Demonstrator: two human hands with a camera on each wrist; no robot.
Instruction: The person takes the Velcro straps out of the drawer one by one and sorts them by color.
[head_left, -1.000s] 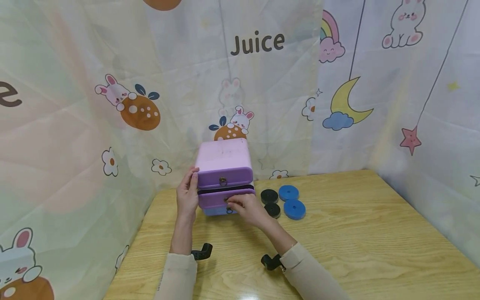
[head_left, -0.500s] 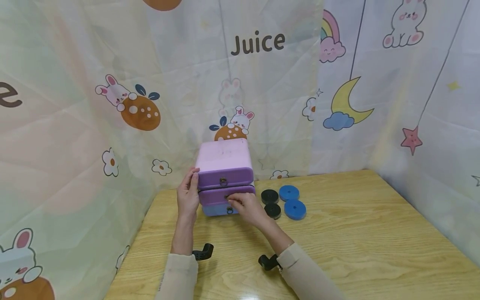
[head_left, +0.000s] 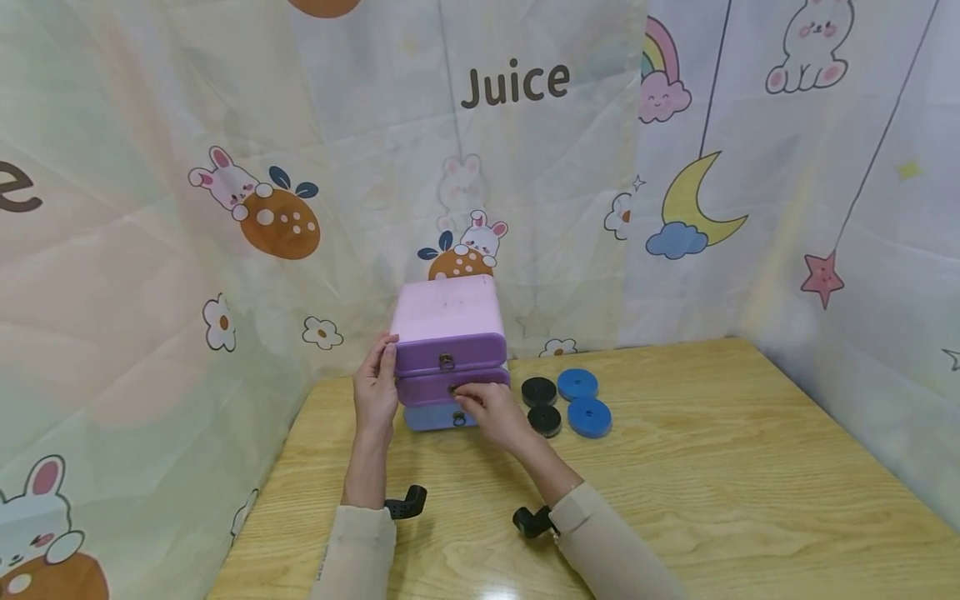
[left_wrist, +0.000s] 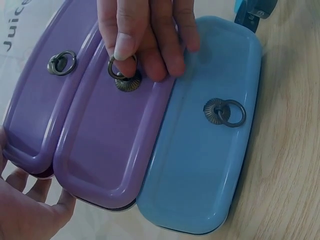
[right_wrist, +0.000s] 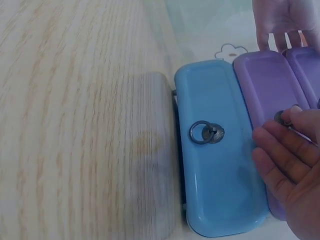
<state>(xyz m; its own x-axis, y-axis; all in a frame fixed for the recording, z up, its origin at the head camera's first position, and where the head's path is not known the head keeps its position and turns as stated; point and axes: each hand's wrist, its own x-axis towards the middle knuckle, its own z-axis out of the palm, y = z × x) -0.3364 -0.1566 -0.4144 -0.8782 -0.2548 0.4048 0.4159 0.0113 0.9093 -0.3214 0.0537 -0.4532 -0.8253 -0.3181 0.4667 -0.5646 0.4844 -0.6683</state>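
Note:
A small drawer box (head_left: 450,310) with a pink top stands on the table. Its upper drawer (head_left: 416,357) and middle drawer (head_left: 420,390) have purple fronts; the bottom drawer (head_left: 427,418) is blue. My left hand (head_left: 377,392) rests against the box's left side, fingers fairly straight along it and thumb at the upper front edge. With thumb and forefinger, my right hand (head_left: 491,412) pinches the ring pull (left_wrist: 116,70) of the middle drawer. That drawer's front sits close under the upper one. The ring pull (right_wrist: 201,132) on the blue drawer hangs untouched.
To the right of the box lie two black discs (head_left: 539,392) and two blue discs (head_left: 589,417), each with a small centre mark. The wooden table (head_left: 720,467) meets a printed curtain (head_left: 555,208) at the back and sides.
The middle drawer has slid inward and slightly up in the view, pushed by my right hand at its ring. The dark gap above it has gone. My left hand has stayed put.

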